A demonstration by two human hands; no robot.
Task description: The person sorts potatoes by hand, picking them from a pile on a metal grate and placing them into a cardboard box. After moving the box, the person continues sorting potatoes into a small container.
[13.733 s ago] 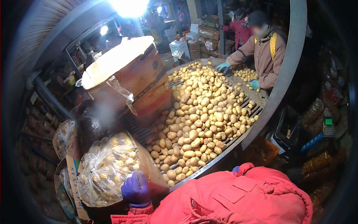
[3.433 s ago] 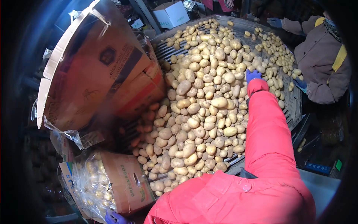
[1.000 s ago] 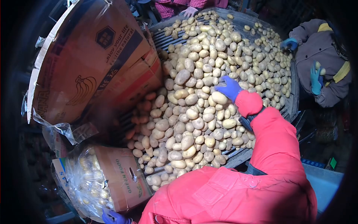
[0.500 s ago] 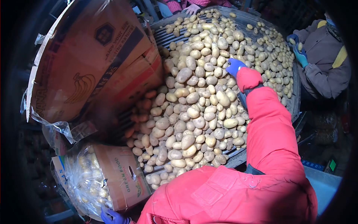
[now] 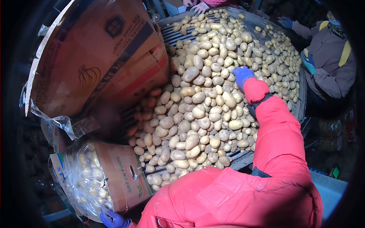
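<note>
A large heap of potatoes (image 5: 197, 112) covers a slatted metal table. My right hand (image 5: 243, 76), in a purple-blue glove, rests on the heap with its fingers curled down among the potatoes; what they hold, if anything, is hidden. At the bottom left, my left hand (image 5: 113, 219), gloved the same way, is beside a clear plastic bag (image 5: 85, 178) of potatoes. Its fingers look apart and I see nothing in them. The bag sits in a cardboard box (image 5: 127, 176) marked GREEN FOOD.
A big cardboard carton (image 5: 99, 57) with a banana print leans over the table's left side. Across the right edge stands a person (image 5: 329, 57) in gloves, one hand holding a potato. Another person's gloved hand (image 5: 200, 7) is at the far edge. A blue bin (image 5: 329, 192) stands at lower right.
My right hand has shifted slightly nearer me, and its fingers have changed shape. The person at the right has stretched one arm toward the far side. The view has moved slightly.
</note>
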